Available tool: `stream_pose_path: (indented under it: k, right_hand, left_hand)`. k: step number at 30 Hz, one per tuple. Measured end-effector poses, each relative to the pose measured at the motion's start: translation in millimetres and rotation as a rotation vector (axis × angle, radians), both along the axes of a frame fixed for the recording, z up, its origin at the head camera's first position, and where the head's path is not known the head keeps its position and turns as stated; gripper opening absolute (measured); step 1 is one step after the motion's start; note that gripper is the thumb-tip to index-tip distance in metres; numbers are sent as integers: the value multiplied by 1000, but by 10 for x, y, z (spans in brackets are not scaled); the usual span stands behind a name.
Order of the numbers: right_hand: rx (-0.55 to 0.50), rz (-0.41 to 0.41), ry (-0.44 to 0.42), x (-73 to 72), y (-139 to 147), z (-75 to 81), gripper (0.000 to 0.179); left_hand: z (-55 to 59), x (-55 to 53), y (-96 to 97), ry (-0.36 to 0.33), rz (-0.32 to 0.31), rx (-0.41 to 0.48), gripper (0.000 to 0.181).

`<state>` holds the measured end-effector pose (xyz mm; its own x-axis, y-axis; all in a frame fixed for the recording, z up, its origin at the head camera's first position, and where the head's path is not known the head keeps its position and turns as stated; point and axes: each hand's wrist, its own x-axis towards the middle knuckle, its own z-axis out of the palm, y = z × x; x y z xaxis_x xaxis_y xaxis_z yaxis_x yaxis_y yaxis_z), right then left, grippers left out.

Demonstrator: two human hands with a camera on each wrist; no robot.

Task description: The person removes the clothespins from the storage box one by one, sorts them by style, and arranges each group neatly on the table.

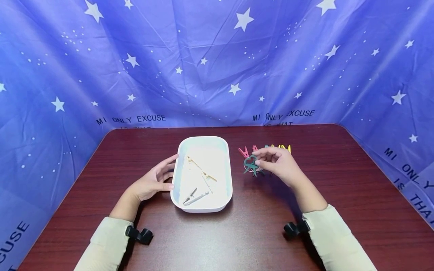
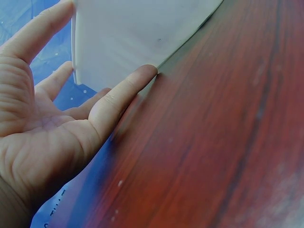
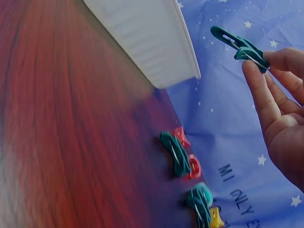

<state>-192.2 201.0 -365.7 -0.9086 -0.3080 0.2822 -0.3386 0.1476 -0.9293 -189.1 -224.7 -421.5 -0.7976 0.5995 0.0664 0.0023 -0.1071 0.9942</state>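
Observation:
My right hand [image 1: 279, 165] pinches a green clothespin [image 3: 241, 47] between thumb and fingertips, raised above the table in the right wrist view. Below it on the tabletop stand more green clothespins [image 3: 175, 154], with red ones [image 1: 243, 152] and yellow ones [image 1: 288, 148] behind. The right hand partly hides this group in the head view. My left hand [image 1: 152, 182] rests against the left side of a white tray [image 1: 202, 209], thumb and fingers spread and fairly straight along its wall. Inside the tray lie a few slim pale and yellowish pieces [image 1: 196, 198], washed out by glare.
The dark red wooden table [image 1: 257, 229] runs back to a blue star-printed curtain [image 1: 203, 82], which also hangs along both sides. A black camera strap [image 1: 139, 234] sits on the left sleeve, and another strap [image 1: 296, 228] on the right.

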Motion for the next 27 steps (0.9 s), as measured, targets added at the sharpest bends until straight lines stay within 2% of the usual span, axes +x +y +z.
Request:
stream_pose_path:
  k: [6, 17, 27]
  right_hand:
    - [-3, -3, 2, 30, 150, -52, 25]
    - [5, -72, 18, 37, 395, -87, 25]
    - [-110, -83, 5, 1, 613, -138, 22]
  left_hand:
    - [10, 3, 2, 2, 2, 0, 100]
    - [10, 9, 3, -7, 0, 8, 100]
    - [8, 1, 1, -6, -1, 7, 99]
